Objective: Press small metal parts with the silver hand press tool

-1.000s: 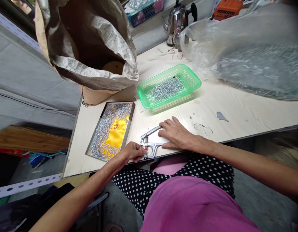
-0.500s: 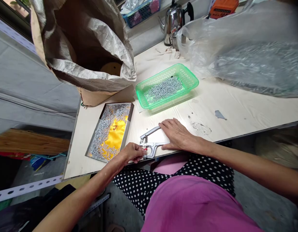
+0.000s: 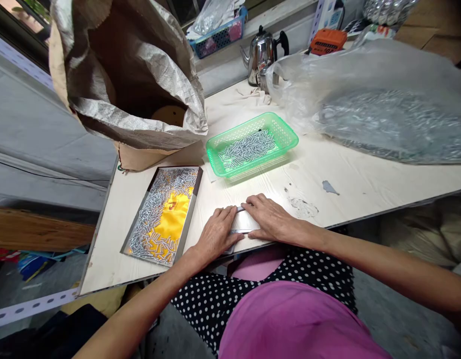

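My left hand (image 3: 216,233) lies flat, fingers stretched out, on the head of a metal hand press tool (image 3: 246,224) near the table's front edge. My right hand (image 3: 271,218) spans the tool's handles, fingers over the top one and thumb along the lower one, and the handles are pressed together. Most of the tool is hidden under both hands. Just left of my left hand is a shallow metal tray (image 3: 190,208) with a yellow bottom, holding several small silver metal pieces. Behind the hands stands a green plastic basket (image 3: 291,137) with more of the same pieces.
A big crumpled paper sack (image 3: 140,75) stands open at the table's back left. A large clear plastic bag (image 3: 383,114) of silver pieces covers the right side. A steel kettle (image 3: 261,51), a blue basket (image 3: 220,33) and an orange device (image 3: 328,40) are at the back.
My left hand has left its pinch at the tool's head and now lies flat on it. The tool's upper handle has come down against the lower one. The view has tilted up slightly.
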`<state>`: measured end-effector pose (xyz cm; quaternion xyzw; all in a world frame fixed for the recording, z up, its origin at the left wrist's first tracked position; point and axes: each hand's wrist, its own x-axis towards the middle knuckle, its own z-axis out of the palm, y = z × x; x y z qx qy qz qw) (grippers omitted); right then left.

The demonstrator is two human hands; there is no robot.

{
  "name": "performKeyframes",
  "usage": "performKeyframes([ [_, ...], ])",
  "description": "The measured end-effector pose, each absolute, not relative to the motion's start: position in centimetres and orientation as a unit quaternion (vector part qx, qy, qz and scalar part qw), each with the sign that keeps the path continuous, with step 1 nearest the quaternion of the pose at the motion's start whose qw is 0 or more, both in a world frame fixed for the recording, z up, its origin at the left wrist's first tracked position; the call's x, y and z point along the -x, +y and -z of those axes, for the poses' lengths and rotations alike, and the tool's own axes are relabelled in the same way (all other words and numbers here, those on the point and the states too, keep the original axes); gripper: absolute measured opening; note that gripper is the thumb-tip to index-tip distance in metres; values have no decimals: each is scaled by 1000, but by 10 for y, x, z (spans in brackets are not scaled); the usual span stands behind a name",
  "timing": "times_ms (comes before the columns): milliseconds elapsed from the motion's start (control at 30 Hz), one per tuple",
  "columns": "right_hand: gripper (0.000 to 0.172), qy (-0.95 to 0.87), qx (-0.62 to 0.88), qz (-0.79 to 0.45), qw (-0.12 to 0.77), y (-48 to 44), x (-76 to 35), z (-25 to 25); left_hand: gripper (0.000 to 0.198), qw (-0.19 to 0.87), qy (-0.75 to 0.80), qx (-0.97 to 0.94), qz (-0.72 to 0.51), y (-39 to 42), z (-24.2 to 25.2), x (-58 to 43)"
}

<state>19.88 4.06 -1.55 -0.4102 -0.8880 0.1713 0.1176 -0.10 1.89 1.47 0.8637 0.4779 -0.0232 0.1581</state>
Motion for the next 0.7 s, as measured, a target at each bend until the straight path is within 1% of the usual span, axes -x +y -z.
performKeyframes([
  [67,64,-890,409,-173,101,42,-203,9,69,160,477,-863,35,25,-13,0],
  [167,49,-897,405,-155,82,45,-207,2,65,148,477,-865,44,29,-13,-4],
  [333,21,-907,390,-152,45,56,-200,5,31,140,493,-857,48,33,-9,-11],
  [400,11,-912,382,-148,36,59,-196,10,22,140,508,-849,43,35,-7,-12],
  [567,12,-911,388,-138,33,60,-195,12,19,136,523,-840,38,38,-8,-13],
  [600,15,-910,390,-137,41,59,-197,10,20,135,527,-838,29,36,-7,-12],
  [633,23,-909,390,-135,51,59,-200,8,25,134,532,-836,12,32,-6,-12],
  [700,46,-912,380,-136,71,59,-207,3,41,127,544,-828,-42,21,-2,-8],
])
